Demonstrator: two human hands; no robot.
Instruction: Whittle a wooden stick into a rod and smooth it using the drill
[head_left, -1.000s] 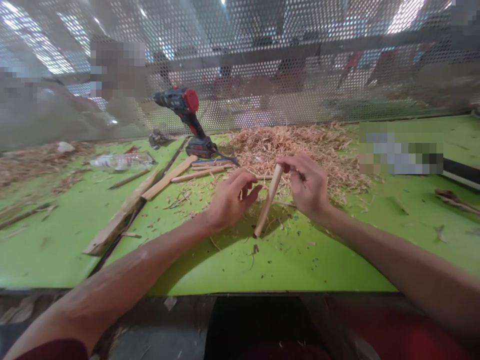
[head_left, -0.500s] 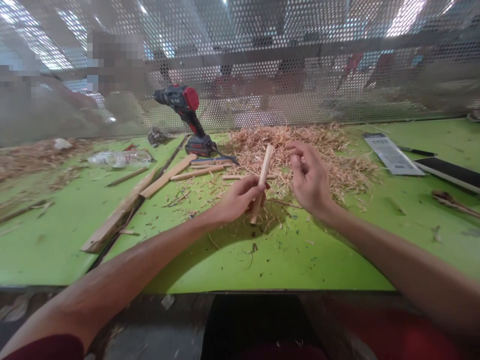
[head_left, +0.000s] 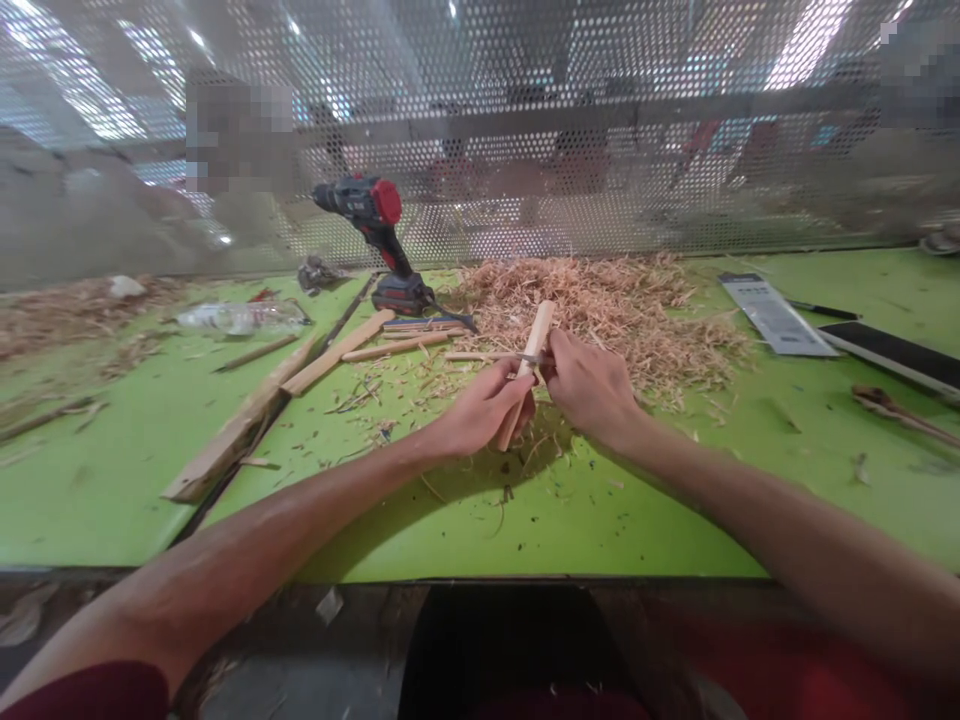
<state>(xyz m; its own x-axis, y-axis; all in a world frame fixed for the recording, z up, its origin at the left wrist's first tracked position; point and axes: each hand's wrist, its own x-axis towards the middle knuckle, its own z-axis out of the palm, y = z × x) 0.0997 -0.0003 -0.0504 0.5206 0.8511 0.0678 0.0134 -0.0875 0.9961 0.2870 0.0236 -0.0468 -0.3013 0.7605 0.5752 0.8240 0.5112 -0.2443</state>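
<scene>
My left hand point(head_left: 480, 408) is closed around a pale, flat-sided wooden stick point(head_left: 537, 330), which tilts away from me with its upper end free. Against the stick's near side, just above the left fingers, lies a thin grey blade point(head_left: 532, 358), probably of a small knife. My right hand point(head_left: 592, 385) is closed at the blade's right end; any handle is hidden inside the fingers. Both hands meet over the green tabletop point(head_left: 465, 535). Behind them spreads a heap of curled wood shavings point(head_left: 607, 290).
A cordless drill point(head_left: 382, 240) stands back left, near wooden strips point(head_left: 337, 353) and a longer wood piece point(head_left: 225, 440). A clear plastic bottle point(head_left: 240, 317) lies farther left. On the right are a labelled packet point(head_left: 776, 315), a black flat bar point(head_left: 892, 350) and a carved wooden spoon point(head_left: 892, 405). Perforated metal mesh point(head_left: 525, 170) closes the back.
My right hand has come down and left to the stick, and the blade now shows across it. My left hand keeps its hold on the stick.
</scene>
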